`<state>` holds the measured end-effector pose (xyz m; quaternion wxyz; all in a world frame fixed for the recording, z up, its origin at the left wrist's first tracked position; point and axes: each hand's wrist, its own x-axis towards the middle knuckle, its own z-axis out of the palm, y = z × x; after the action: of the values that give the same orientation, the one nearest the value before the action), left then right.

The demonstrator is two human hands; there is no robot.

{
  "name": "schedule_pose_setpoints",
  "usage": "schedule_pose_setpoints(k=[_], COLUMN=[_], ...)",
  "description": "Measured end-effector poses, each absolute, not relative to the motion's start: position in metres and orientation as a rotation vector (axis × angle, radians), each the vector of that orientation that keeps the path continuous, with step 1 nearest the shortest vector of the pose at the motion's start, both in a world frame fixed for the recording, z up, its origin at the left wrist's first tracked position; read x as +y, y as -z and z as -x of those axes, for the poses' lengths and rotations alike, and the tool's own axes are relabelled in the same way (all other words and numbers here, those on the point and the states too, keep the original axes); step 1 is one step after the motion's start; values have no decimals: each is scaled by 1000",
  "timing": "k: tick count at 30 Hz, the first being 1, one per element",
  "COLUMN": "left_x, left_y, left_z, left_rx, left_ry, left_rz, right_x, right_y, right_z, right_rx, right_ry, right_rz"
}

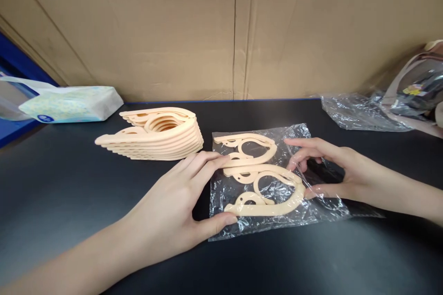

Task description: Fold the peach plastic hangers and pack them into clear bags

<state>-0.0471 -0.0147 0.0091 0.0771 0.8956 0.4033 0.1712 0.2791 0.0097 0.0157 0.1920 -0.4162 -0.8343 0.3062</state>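
Observation:
Two beige plastic folding clothes hangers, an upper one (268,154) and a lower one (289,205), lie side by side in a clear plastic bag (221,228) on the black table. At the bag's left edge, my left hand (176,207) rests with thumb and fingers spread, fingertips by the upper hanger and thumb at the lower one's end. My right hand (335,170) is over the bag's right part, fingers apart, its thumb near the lower hanger's rounded end. Behind my left hand is a neat stack of matching hangers (183,140).
A pack of tissues (76,103) lies at the back left of the black table (155,272). At the back right are a crumpled clear plastic bag (360,113) and a clear bag with a pale strap (411,87). Cardboard (173,32) stands upright along the rear edge.

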Motion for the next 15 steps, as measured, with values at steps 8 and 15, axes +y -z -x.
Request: schedule_pose_setpoints(k=[8, 15], left_x=[-18, -16], left_y=[-12, -16], left_z=[46, 45], left_rx=[1240, 1141], left_ry=[-537, -468], left_rz=[-2667, -2753], right_x=[8, 8], right_y=[-10, -13], right_z=[-268, -272], right_rx=[-2347, -2361], right_ry=[-669, -616], right_rz=[1117, 1159])
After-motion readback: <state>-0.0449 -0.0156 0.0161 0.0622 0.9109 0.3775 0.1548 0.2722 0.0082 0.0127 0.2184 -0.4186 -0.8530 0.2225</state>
